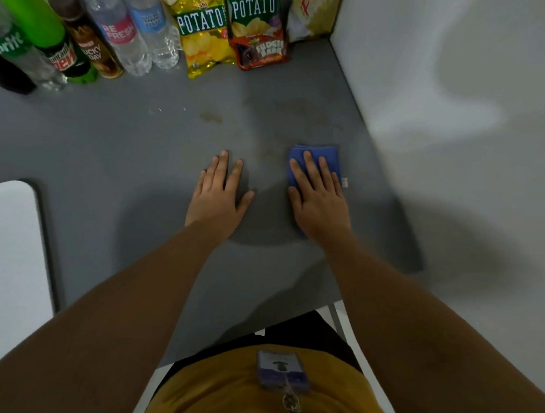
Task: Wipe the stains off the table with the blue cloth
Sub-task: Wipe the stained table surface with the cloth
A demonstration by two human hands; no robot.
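Observation:
A folded blue cloth (326, 153) lies on the grey table (106, 147), right of centre. My right hand (319, 198) presses flat on top of it, fingers spread, covering its near half. My left hand (218, 192) rests flat on the bare table to the left of the cloth, holding nothing. A small brownish stain (211, 117) sits farther back, and fainter smudged stains (300, 110) spread beyond the cloth.
Several drink bottles (115, 27) line the back left. Snack bags (233, 24) stand at the back centre. A white wall (453, 90) borders the table's right side. A white surface (0, 250) adjoins the table at the near left.

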